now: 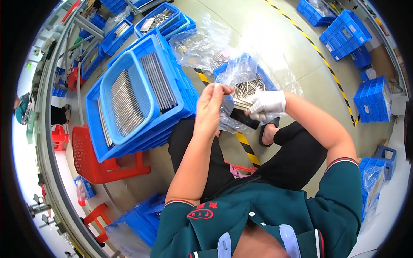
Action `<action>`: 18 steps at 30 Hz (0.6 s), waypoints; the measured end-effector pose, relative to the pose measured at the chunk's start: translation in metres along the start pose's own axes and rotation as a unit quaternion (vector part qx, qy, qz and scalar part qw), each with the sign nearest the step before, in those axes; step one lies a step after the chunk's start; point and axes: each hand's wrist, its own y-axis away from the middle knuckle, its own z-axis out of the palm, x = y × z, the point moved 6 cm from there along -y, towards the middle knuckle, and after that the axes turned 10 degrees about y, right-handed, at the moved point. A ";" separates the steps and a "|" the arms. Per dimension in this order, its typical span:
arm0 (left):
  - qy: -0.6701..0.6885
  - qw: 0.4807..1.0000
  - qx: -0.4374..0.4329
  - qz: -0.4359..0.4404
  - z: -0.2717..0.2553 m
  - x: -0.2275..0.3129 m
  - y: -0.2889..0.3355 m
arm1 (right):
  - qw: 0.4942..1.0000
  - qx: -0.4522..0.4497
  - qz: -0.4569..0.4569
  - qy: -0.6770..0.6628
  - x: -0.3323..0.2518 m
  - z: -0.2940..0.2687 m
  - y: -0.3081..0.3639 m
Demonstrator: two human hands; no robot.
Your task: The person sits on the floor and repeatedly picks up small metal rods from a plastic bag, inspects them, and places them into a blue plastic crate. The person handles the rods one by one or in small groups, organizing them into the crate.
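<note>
My right hand [266, 104], in a white glove, is closed around a few short silvery metal rods [241, 103]. My bare left hand [211, 101] is close on their left, its fingers curled and pinched together; what they hold, if anything, is hidden. Just under the rods lies a flat black rectangular object [244, 119], partly covered by the right hand. Beyond both hands, a blue bin [269, 81] lined with clear plastic holds many loose metal rods of the same look.
At my left, a light-blue basket [151, 112] with a row of metal rods sits on stacked blue crates [161, 134], over a red stool [88, 150]. Crumpled clear plastic bags [200, 41] lie beyond. Yellow-black tape [247, 148] crosses the floor. Blue crates [372, 101] stand at the right.
</note>
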 end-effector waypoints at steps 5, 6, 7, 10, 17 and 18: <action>-0.043 0.972 -0.151 -0.176 0.022 -0.031 0.018 | 0.995 -0.042 -0.064 0.059 -0.030 0.069 0.004; -0.042 0.974 -0.176 -0.136 0.022 -0.032 0.017 | 0.996 -0.041 -0.057 0.051 -0.031 0.075 0.002; -0.042 0.974 -0.200 -0.096 0.021 -0.031 0.017 | 0.997 -0.040 -0.050 0.043 -0.029 0.078 0.000; 0.045 0.971 -0.205 -0.116 0.033 -0.042 0.020 | 0.998 -0.009 -0.057 0.001 -0.011 0.075 0.009; -0.275 0.960 0.029 0.050 0.012 -0.019 0.021 | 0.997 0.064 0.000 0.050 -0.044 0.070 0.029; -0.288 0.955 0.035 0.056 0.012 -0.020 0.020 | 0.996 0.059 0.015 0.057 -0.042 0.068 0.025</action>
